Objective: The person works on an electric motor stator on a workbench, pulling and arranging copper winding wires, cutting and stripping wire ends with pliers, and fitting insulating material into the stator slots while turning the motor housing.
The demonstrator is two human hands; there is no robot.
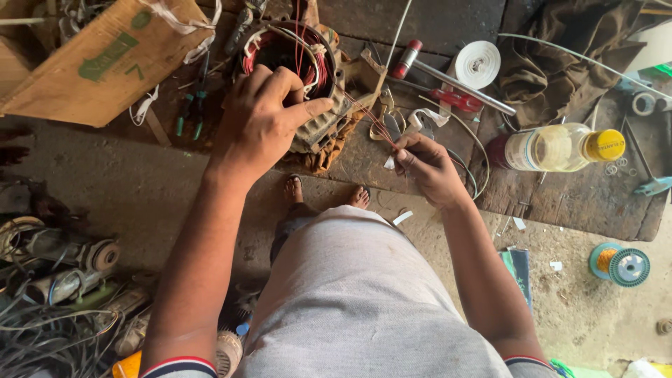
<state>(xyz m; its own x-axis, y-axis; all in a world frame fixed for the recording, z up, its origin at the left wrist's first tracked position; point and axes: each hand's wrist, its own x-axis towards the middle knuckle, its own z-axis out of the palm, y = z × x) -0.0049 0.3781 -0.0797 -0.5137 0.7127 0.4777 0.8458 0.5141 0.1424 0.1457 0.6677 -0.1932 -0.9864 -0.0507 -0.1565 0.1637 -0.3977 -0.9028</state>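
My left hand (262, 122) rests on the stator (297, 77), just above the centre of the frame, fingers curled over its near rim and thumb stretched right along the metal housing; it grips the rim. The stator sits on the bench (588, 203), its copper winding showing red inside the ring. My right hand (427, 168), right of centre, is pinched shut on thin red wires (367, 115) that run up-left from my fingertips to the stator's side. Just beside that hand lie strips of white sleeving (423, 119).

Along the top right lie a hammer (448, 77) with a red-capped handle and a roll of white tape (477, 64), touching or nearly so. Further right a plastic bottle (556, 147) with a yellow cap lies on its side. A cardboard box (98, 59) fills the upper left, with pliers (190, 112) just beside it. A green spool (619, 264) sits on the floor at lower right, well apart from both hands.
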